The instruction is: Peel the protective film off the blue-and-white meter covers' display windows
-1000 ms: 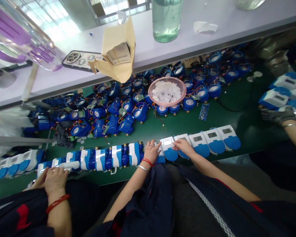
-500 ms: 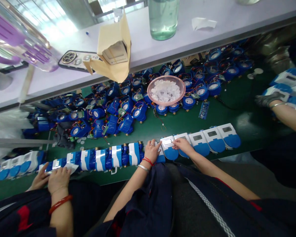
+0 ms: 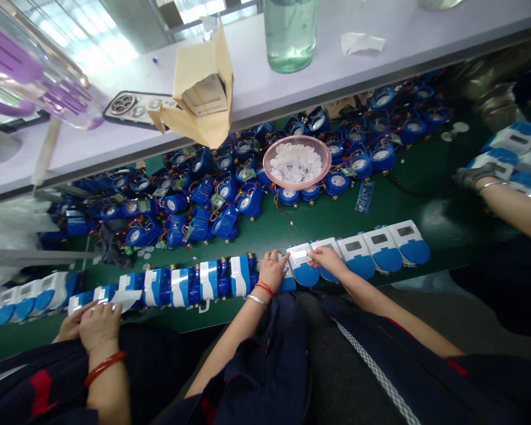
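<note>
A white and blue water meter (image 3: 305, 275) lies face up in the row before me, with a bright white rectangle (image 3: 300, 254) at its display. My left hand (image 3: 271, 273) rests over the neighbouring meter on the left, fingers stretched out, the index fingertip touching the left edge of the display area. At the right edge of that rectangle, the thumb and fingertips of my right hand (image 3: 326, 261) are pinched together; what is between them is too small to make out. Under my right hand another meter (image 3: 326, 243) is partly hidden.
Several finished-looking meters (image 3: 387, 260) continue the row rightward; others on their sides (image 3: 209, 280) continue left. Behind stands a pink bowl (image 3: 271, 176) of clear caps among blue meter bodies (image 3: 249, 202). Co-workers' hands are at left (image 3: 100, 324) and right, one gloved (image 3: 471, 176).
My hands stay nearly in place at the same meter, and the rectangle at its display looks brighter. The left co-worker's hands have drawn slightly left, closer together.
</note>
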A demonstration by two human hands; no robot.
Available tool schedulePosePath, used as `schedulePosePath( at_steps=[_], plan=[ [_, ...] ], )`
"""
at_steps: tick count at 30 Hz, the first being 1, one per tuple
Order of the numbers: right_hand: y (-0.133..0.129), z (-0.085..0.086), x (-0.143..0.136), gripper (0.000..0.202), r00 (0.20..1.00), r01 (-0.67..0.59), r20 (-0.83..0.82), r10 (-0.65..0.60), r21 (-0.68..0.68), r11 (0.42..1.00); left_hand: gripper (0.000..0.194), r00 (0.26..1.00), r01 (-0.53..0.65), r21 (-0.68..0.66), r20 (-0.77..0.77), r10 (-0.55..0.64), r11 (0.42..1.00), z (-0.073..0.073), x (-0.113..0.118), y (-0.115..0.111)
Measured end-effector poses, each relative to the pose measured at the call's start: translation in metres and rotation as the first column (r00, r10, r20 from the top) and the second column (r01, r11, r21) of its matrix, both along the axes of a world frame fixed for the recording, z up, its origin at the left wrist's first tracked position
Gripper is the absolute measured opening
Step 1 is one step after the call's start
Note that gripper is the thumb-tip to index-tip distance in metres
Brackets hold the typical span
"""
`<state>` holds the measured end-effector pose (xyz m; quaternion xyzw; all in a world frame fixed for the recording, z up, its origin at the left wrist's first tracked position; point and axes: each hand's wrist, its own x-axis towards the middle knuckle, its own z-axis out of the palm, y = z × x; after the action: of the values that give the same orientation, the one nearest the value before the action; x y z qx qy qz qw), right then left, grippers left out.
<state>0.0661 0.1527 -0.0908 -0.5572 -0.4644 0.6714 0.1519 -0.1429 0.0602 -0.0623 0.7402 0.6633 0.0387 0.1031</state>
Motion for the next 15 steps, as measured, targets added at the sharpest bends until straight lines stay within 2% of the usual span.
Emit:
schedulePosePath(
  at_steps=[9,15],
  plan=[
    [0.0006,0.0047,-0.0037,0.011,0.998,0.010,0.069,-0.010,0.000,1.000,0.053,1.000,0.007,-0.005,-0.005,-0.007,1.000,-0.0002,0.0003,0.0003],
    [0.0016,0.0019,-0.0047,0.011,0.995,0.023,0.100,-0.023,-0.003,1.000,0.054,0.999,-0.003,-0.012,-0.034,0.003,1.000,0.0001,0.0023,0.0005]
  ],
)
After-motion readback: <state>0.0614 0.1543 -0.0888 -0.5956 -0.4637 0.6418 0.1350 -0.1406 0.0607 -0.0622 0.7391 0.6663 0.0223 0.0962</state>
